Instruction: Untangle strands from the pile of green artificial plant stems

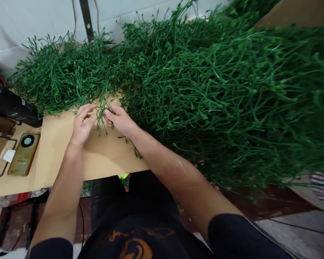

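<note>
A small green plastic sprig point(102, 116) hangs between both hands over the tan table point(108, 154). My left hand point(82, 124) pinches its left side with thumb and fingers. My right hand point(118, 118) grips the sprig's right side, its thumb on top. Just behind the hands lies a big heap of green artificial stems point(205, 90), spreading from the back left across the whole right side and hanging over the table's edge.
A gold phone point(24, 153) lies face down at the table's left end, next to a black wire frame point(0, 158). A black cylinder point(10, 104) rests at the far left. White tiled wall point(29, 21) stands behind. My dark-clothed lap is below the table edge.
</note>
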Tool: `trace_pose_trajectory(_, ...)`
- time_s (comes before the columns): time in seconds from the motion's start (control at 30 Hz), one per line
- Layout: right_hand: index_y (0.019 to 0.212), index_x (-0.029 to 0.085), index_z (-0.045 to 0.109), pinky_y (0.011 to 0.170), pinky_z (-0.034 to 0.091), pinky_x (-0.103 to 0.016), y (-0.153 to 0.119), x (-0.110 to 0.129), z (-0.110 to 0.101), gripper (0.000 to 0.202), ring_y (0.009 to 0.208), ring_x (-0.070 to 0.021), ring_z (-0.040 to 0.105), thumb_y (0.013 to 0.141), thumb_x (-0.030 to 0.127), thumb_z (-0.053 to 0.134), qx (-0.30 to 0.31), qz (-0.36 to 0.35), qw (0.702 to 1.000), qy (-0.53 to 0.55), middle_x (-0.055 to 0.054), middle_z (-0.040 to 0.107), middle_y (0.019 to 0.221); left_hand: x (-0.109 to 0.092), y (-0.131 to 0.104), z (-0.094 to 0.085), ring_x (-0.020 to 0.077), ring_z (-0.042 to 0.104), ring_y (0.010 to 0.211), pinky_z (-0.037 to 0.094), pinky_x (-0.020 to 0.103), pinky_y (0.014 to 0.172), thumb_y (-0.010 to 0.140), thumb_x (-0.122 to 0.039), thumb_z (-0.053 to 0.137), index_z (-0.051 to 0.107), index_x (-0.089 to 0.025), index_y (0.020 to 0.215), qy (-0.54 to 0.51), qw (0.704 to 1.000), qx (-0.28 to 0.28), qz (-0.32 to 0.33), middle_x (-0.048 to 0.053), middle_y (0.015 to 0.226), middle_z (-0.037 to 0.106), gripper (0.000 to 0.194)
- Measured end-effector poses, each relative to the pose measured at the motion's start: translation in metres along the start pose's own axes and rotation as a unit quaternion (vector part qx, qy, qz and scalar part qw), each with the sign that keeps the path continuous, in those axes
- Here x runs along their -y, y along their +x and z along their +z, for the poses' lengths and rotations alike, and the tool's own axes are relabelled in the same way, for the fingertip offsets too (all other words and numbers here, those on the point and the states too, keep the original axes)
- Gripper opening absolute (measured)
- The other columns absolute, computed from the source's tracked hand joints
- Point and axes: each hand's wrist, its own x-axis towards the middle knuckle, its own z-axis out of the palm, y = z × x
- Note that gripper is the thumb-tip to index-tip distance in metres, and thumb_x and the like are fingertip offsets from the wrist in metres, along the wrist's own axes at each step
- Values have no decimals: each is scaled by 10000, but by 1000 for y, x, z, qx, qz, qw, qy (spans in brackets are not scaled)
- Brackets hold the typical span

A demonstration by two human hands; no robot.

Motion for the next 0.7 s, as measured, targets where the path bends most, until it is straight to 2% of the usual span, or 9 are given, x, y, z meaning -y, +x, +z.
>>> trace_pose_trajectory(0.07, 707, 192, 396, 526, 299, -217, -2, 3, 2, 231, 510, -61, 279, 923, 270, 410, -1, -2, 1000, -16, 70, 315, 572, 1, 0, -1, 199, 542, 1011, 454, 309, 845, 782, -519, 583, 665, -222, 1098, 45, 998, -30, 16, 76, 1096, 557, 441)
trace_pose_trajectory(0.17, 706, 172, 445, 557, 307, -221, -5, 7, 6, 239, 546, -66, 310, 916, 288, 437, 17, -8, 998, -55, 60, 330, 577, -2, -1, -4, 216, 512, 1060, 414, 359, 932, 812, -511, 549, 666, -233, 1100, 150, 984, -79, 51, 73, 1087, 562, 416)
trace_pose_trajectory(0.27, 684, 163, 470, 579, 322, -232, -7, 6, 9, 326, 576, -74, 350, 901, 407, 464, 45, -19, 995, -86, 45, 356, 578, -6, -1, -5, 229, 488, 1136, 353, 405, 1018, 833, -503, 522, 685, -245, 1022, 209, 972, -79, 78, 61, 1153, 575, 359)
trace_pose_trajectory(0.37, 672, 169, 459, 597, 335, -239, -5, 0, 11, 419, 618, -90, 389, 914, 503, 380, 43, -46, 995, -74, 24, 390, 602, -6, 0, -3, 224, 538, 1087, 378, 395, 994, 824, -503, 526, 691, -208, 890, 182, 980, -27, 78, 60, 1052, 637, 344)
trace_pose_trajectory(0.47, 661, 168, 453, 605, 328, -243, -2, -6, 11, 426, 621, -92, 391, 945, 457, 318, 41, -57, 994, -89, 13, 421, 624, -3, 0, 1, 186, 587, 847, 438, 335, 854, 810, -449, 551, 646, -177, 711, 145, 989, 12, 32, 42, 793, 648, 305)
trace_pose_trajectory(0.57, 661, 164, 453, 622, 307, -247, -2, -6, 9, 351, 608, -88, 381, 950, 337, 357, 21, -57, 987, -151, 19, 435, 624, -1, 0, 3, 148, 530, 698, 424, 284, 732, 799, -351, 566, 586, -176, 649, 116, 993, -9, -11, 7, 654, 568, 232)
trace_pose_trajectory(0.7, 612, 169, 416, 632, 290, -252, -5, 0, 10, 352, 594, -90, 371, 947, 270, 375, -6, -52, 978, -203, 29, 404, 577, 2, 2, 3, 132, 468, 664, 380, 262, 690, 769, -257, 586, 543, -179, 626, 93, 994, -49, -24, -13, 625, 488, 168)
